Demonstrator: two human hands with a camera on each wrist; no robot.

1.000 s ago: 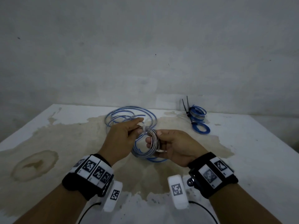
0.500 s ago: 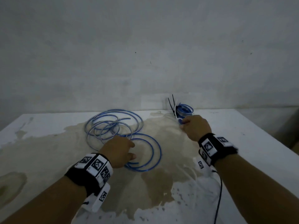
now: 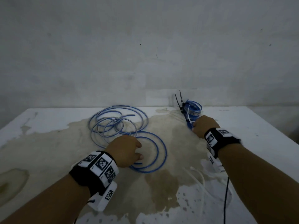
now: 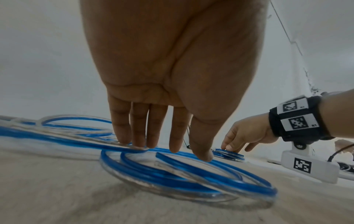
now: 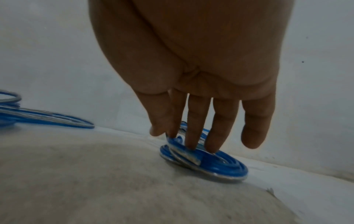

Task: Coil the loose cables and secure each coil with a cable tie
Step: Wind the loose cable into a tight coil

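1. Springiness is the hazard: the loose cable (image 3: 129,126) sprawls in wide flat loops mid-table, and could fling open or tangle when gathered.
2. Left hand (image 3: 124,151), fingers straight and together, presses its nearest loop; the cut end (image 4: 159,155) points back toward the person.
3. Right hand (image 3: 203,126), fingers extended, rests on the tied coil (image 5: 203,160) lying flat by the wall.

Both forearms stretched forward, each wrist wrapped in a black band with square markers. Left hand (image 3: 125,150) low and palm-down, fingers (image 4: 122,128) straight and close together, thumb out to the side. Right hand (image 3: 204,126) reaching farther ahead and rightward, fingers (image 5: 193,121) extended downward, slightly spread.
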